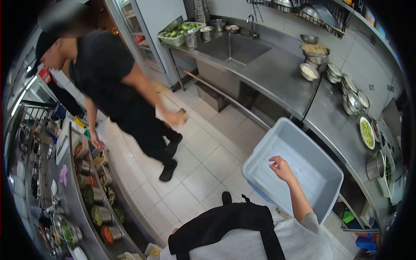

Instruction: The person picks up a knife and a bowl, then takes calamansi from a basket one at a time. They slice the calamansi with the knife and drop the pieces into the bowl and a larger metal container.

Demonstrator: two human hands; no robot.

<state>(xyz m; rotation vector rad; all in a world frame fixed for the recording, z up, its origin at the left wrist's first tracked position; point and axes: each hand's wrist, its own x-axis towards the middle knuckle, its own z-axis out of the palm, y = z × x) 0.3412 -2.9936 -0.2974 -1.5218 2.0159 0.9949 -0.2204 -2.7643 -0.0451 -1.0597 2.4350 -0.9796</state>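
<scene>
A grey tub (303, 149) is sitting beside the steel surface (277, 82), jutting toward the tiled floor (201, 151). The right hand (282, 170) is hovering over it, fingers loosely curling around nothing; the left hand is not showing, so its grip cannot be told. Across the aisle, a co-worker (108, 82) is looking down. Because the tub is narrowing the walkway, a passing leg could be catching its corner and jolting it.

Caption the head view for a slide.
Wearer's bare right hand over a pale grey-blue rectangular plastic tub, beside a grey metal kitchen counter.
</scene>
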